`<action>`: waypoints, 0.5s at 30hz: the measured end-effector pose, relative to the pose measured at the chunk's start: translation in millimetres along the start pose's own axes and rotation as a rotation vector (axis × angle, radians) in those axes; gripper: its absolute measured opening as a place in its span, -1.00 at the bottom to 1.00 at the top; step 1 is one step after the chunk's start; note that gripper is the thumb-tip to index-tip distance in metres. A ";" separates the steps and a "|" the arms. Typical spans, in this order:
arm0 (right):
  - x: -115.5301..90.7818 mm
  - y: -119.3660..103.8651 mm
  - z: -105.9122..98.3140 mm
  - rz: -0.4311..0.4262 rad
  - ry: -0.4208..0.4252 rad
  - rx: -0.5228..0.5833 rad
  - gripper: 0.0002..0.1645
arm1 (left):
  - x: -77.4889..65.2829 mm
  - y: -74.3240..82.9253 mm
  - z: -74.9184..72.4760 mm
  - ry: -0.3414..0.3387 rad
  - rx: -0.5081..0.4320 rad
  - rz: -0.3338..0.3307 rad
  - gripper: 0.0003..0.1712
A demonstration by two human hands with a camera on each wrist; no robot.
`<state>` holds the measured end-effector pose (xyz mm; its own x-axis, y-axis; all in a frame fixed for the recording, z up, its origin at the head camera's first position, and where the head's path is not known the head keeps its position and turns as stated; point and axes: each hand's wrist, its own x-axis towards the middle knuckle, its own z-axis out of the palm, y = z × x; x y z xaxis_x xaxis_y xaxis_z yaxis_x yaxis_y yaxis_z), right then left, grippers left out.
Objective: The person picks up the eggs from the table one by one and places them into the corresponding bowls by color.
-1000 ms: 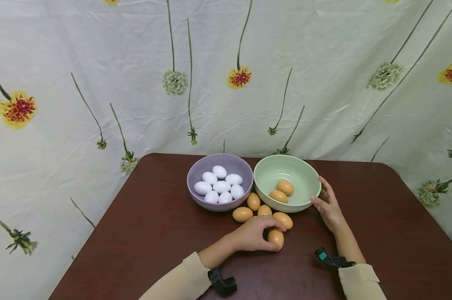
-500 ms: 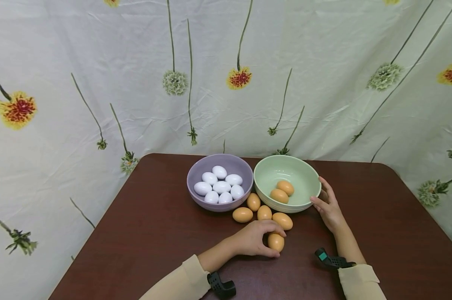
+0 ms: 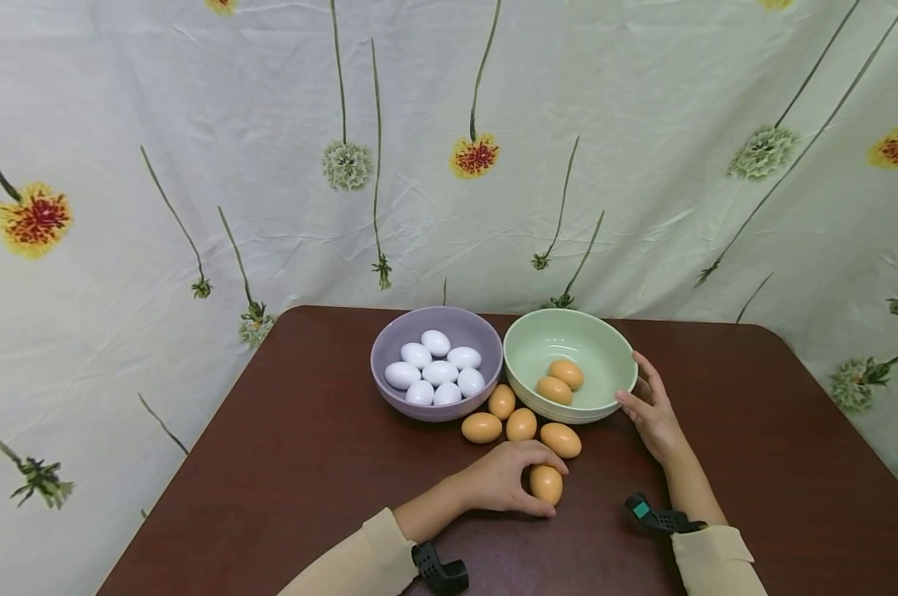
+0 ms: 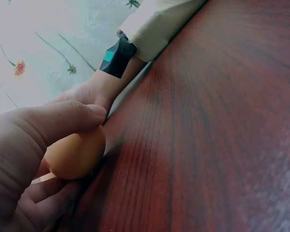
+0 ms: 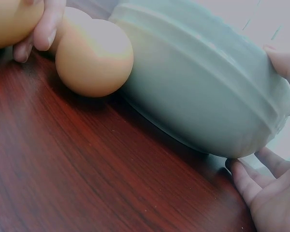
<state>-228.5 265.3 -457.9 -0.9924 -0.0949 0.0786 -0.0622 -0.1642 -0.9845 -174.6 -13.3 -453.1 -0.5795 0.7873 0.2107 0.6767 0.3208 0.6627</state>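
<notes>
My left hand (image 3: pixel 504 478) holds a brown egg (image 3: pixel 546 485) between thumb and curled fingers, low over the table in front of the bowls. In the left wrist view the egg (image 4: pixel 77 153) shows under the thumb. At the right side of a pale green bowl (image 3: pixel 605 352), my right hand (image 3: pixel 653 414) grips it, thumb by the rim and fingers round the outer wall. The right wrist view shows the fingertips low by the base of the bowl (image 5: pixel 193 82). Two brown eggs (image 3: pixel 565 374) lie inside it.
A purple bowl (image 3: pixel 389 348) with several white eggs (image 3: pixel 439 372) stands left of the green one, very close to it. Several loose brown eggs (image 3: pixel 482 428) lie in front of the bowls. The dark red-brown table (image 3: pixel 307 430) ends at a flower-print cloth (image 3: pixel 270 124) behind.
My left hand has drawn the brown egg slightly toward me, away from the loose eggs. Two loose eggs have shifted slightly left. My right hand stays at the green bowl.
</notes>
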 end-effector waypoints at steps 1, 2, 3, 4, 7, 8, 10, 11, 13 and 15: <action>0.1 0.0 0.0 0.001 0.000 0.000 -0.10 | 0.0 -0.1 -0.1 0.001 0.000 -0.002 -0.49; 0.1 0.1 0.1 0.002 0.001 0.000 -0.10 | 0.0 -0.1 -0.2 0.001 0.001 -0.003 -0.49; 0.2 0.1 0.1 0.002 0.001 -0.001 -0.10 | 0.2 0.0 -0.5 0.002 0.003 -0.004 -0.49; 0.2 0.0 0.1 0.003 0.002 -0.001 -0.10 | 0.3 0.3 -0.9 0.004 0.007 -0.004 -0.49; 0.2 0.0 0.3 0.001 0.004 -0.003 -0.11 | 1.2 1.5 -2.5 0.009 0.007 -0.001 -0.49; 0.1 -0.1 0.3 -0.001 0.004 -0.004 -0.11 | 1.6 2.1 -3.3 0.010 0.004 0.001 -0.48; 0.0 -0.1 0.3 -0.005 0.004 -0.004 -0.11 | 2.4 3.2 -4.8 0.011 -0.007 0.001 -0.48; -0.1 0.0 0.4 -0.008 0.003 -0.004 -0.11 | 2.9 3.6 -5.6 0.010 -0.014 0.001 -0.48; -0.3 0.3 0.3 -0.014 0.001 -0.003 -0.11 | 3.8 4.1 -7.3 0.013 -0.022 -0.002 -0.47; -0.4 0.8 0.2 -0.018 0.000 -0.001 -0.11 | 5.0 4.3 -9.2 0.019 -0.019 -0.003 -0.47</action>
<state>-228.1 265.0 -458.7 -0.9911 -0.0920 0.0958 -0.0798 -0.1647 -0.9831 -178.7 -12.8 -442.6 -0.5904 0.7758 0.2224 0.6662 0.3130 0.6769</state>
